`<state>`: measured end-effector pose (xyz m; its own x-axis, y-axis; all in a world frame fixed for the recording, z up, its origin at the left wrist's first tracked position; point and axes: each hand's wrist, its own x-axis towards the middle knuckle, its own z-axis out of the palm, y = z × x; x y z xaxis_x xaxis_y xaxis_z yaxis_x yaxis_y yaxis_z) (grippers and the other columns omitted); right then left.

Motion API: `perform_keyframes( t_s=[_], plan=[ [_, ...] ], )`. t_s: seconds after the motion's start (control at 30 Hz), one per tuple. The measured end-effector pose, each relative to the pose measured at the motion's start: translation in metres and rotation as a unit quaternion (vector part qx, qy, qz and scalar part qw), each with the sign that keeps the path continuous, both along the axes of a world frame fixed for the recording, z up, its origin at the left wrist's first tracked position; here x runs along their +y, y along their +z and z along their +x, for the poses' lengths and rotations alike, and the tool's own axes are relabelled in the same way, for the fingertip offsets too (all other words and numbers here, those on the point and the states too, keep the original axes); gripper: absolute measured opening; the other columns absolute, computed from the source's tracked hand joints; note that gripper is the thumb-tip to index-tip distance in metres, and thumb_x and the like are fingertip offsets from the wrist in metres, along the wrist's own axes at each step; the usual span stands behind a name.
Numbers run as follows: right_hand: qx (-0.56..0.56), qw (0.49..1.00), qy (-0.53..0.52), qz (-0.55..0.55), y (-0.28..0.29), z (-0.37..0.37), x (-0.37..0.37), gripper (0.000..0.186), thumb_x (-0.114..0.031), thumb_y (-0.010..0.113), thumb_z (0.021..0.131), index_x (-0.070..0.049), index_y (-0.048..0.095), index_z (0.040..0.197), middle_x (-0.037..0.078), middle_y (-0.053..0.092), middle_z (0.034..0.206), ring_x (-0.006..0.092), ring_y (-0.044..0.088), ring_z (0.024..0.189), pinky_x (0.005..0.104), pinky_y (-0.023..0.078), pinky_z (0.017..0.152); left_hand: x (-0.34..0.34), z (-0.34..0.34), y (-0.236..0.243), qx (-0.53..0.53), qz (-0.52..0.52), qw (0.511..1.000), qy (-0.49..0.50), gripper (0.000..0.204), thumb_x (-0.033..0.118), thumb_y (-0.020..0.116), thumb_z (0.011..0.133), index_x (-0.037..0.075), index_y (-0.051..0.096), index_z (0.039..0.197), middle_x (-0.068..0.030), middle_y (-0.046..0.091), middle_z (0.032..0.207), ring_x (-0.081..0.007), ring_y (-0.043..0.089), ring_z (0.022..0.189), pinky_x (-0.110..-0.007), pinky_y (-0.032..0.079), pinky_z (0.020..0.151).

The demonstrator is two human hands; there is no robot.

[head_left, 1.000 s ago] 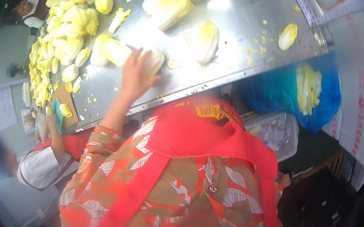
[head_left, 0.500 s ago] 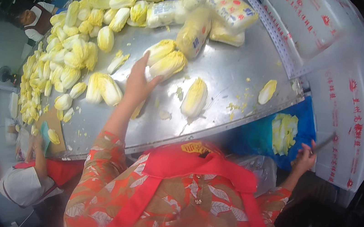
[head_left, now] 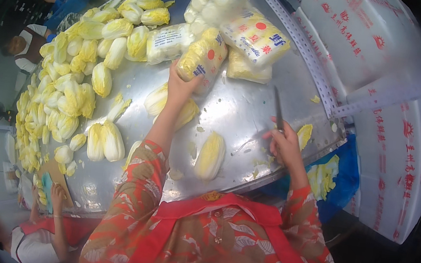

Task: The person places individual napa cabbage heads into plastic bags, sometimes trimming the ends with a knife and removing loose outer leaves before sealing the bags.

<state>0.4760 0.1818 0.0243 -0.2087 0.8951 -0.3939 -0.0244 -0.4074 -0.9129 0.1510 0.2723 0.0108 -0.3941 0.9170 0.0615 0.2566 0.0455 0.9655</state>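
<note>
a broad metal table point(head_left: 254, 121) fills the middle of the view, with white boxes point(head_left: 363, 42) printed in red stacked beyond its right side. a heap of yellow-white cabbages point(head_left: 80, 93) covers the table's left part, running from the far edge down toward the near left corner. at the lower left a co-worker point(head_left: 41, 247) in a white top and red apron leans at the table, and under the near right edge a blue bag point(head_left: 348, 173) holds pale leaves. several clear-wrapped packs point(head_left: 254, 39) lie bunched at the far middle; one wrapped pack point(head_left: 202, 61), yellow inside, sits at the near side of the bunch, touching its neighbours. closer in, a cabbage pair point(head_left: 105, 140) lies by the heap, two more cabbages point(head_left: 188, 112) are partly hidden by the left forearm, and a single cabbage point(head_left: 211, 155) lies apart in front of the person. the left hand point(head_left: 182, 82) clasps the near end of the wrapped pack, thumb spread to its right side; whether it bears any weight i cannot tell. the right hand point(head_left: 287, 143) has its fingers curled around the handle of a knife point(head_left: 278, 104), blade pointing away over the table. a small yellow leaf piece point(head_left: 304, 136) lies just beside the right wrist.
</note>
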Motion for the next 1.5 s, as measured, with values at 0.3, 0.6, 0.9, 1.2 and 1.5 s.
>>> perform_keyframes(
  t_s=[0.3, 0.6, 0.9, 1.2, 1.5],
  plan=[
    [-0.058, 0.98, 0.117, 0.148, 0.031, -0.107, 0.102, 0.023, -0.021, 0.056, 0.084, 0.0, 0.059, 0.094, 0.006, 0.061, 0.07, 0.0099, 0.055, 0.052, 0.0257, 0.042, 0.043, 0.029, -0.013, 0.026, -0.199, -0.01, 0.976, 0.086, 0.062, 0.018, 0.076, 0.071, 0.0, 0.046, 0.122, -0.0127, 0.057, 0.108, -0.0198, 0.058, 0.096, -0.032, 0.048, 0.082],
    [-0.105, 0.963, 0.194, 0.154, 0.107, -0.15, 0.106, 0.03, -0.03, 0.049, 0.088, -0.002, 0.052, 0.095, 0.005, 0.052, 0.058, 0.0123, 0.051, 0.045, 0.028, 0.037, 0.037, -0.013, -0.029, 0.081, -0.239, 0.166, 0.956, 0.036, 0.053, 0.019, 0.071, 0.076, 0.001, 0.046, 0.12, -0.0092, 0.057, 0.106, -0.0164, 0.057, 0.092, -0.031, 0.046, 0.082],
    [-0.377, 0.88, 0.259, 0.128, -0.006, -0.042, 0.001, 0.03, -0.028, 0.048, 0.087, 0.0, 0.057, 0.094, 0.021, 0.061, 0.074, 0.0319, 0.057, 0.056, 0.0413, 0.046, 0.062, -0.03, -0.028, 0.107, -0.257, 0.19, 0.947, 0.016, 0.047, 0.016, 0.072, 0.076, 0.002, 0.049, 0.115, -0.0081, 0.059, 0.102, -0.0151, 0.059, 0.087, -0.029, 0.048, 0.077],
    [-0.164, 0.938, 0.123, 0.279, 0.101, -0.143, 0.022, 0.03, -0.026, 0.049, 0.09, 0.002, 0.056, 0.097, 0.019, 0.063, 0.078, 0.0354, 0.061, 0.071, 0.042, 0.047, 0.067, -0.038, 0.013, 0.11, -0.245, 0.197, 0.949, 0.005, 0.045, 0.021, 0.072, 0.076, 0.002, 0.052, 0.111, -0.0074, 0.061, 0.096, -0.013, 0.059, 0.082, -0.027, 0.049, 0.071],
    [-0.281, 0.95, 0.121, 0.053, 0.042, -0.051, -0.036, 0.031, -0.029, 0.049, 0.09, -0.002, 0.061, 0.102, 0.016, 0.063, 0.074, 0.0269, 0.061, 0.065, 0.0347, 0.048, 0.061, -0.027, 0.011, 0.132, -0.387, 0.1, 0.915, -0.062, 0.037, 0.022, 0.068, 0.08, 0.003, 0.053, 0.108, -0.0069, 0.062, 0.091, -0.0158, 0.062, 0.071, -0.032, 0.053, 0.063]
  ],
)
